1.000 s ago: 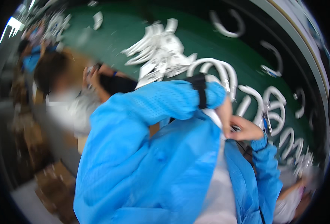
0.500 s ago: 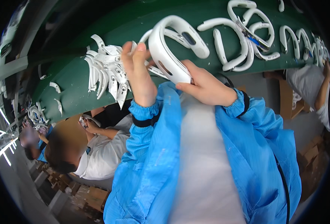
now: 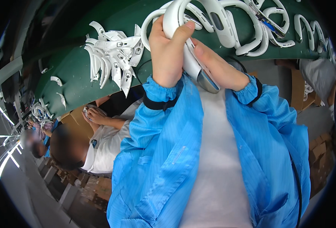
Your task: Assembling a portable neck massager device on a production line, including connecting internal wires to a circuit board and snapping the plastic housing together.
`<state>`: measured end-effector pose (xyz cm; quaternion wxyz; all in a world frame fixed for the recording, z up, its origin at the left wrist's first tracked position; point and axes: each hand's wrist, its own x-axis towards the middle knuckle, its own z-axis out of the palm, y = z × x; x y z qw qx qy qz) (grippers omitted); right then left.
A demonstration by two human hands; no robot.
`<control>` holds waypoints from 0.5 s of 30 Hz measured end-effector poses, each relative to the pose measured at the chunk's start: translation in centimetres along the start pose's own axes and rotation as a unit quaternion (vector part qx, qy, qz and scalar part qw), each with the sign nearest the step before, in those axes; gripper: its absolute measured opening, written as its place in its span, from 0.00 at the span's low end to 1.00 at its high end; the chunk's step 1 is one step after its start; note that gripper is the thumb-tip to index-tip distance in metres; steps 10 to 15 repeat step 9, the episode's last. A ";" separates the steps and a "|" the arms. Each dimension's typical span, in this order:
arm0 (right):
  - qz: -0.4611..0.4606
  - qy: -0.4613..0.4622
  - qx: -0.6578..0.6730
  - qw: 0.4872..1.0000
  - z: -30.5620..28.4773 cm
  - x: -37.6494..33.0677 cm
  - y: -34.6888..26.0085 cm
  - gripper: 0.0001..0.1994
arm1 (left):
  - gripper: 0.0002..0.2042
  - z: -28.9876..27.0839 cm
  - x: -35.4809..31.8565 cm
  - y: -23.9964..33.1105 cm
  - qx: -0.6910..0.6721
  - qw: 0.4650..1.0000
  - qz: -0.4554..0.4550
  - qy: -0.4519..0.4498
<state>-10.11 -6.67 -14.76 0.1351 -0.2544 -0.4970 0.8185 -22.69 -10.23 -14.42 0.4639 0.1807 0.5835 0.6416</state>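
Note:
A white U-shaped neck fan (image 3: 191, 60) is raised in front of my chest. Its curved bend runs out of view at the top, and its near end shows a shiny grey face. My left hand (image 3: 170, 53) wraps round one arm of the fan, thumb across the front. My right hand (image 3: 222, 71) grips along the right edge of the same arm, fingers close together against the casing; some fingertips are partly hidden by it. A dark oval opening shows on the fan's other arm (image 3: 222, 27).
A green table (image 3: 74, 57) carries a pile of curved white shell pieces (image 3: 116, 53) at left and more neck fans (image 3: 257, 34) at right. Another person (image 3: 107, 146) handles a white part at left. Cardboard boxes (image 3: 299, 91) stand below the table.
My left hand has gone from open beside the neck fan to gripping it. My right hand has slid up along the fan's edge, and the fan has moved up and to the right.

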 end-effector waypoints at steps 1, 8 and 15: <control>0.006 0.006 -0.016 1.000 0.1 0.0 -0.2 0.27 | 0.19 -0.1 -0.3 0.3 0.000 1.000 -0.003 0.001; -0.041 0.005 -0.004 0.999 0.8 -0.6 0.2 0.23 | 0.24 1.0 -1.2 2.1 0.015 0.999 0.041 -0.016; -0.019 -0.013 0.017 1.000 0.6 -0.6 0.4 0.26 | 0.25 1.1 -1.4 2.0 0.028 0.999 0.044 -0.005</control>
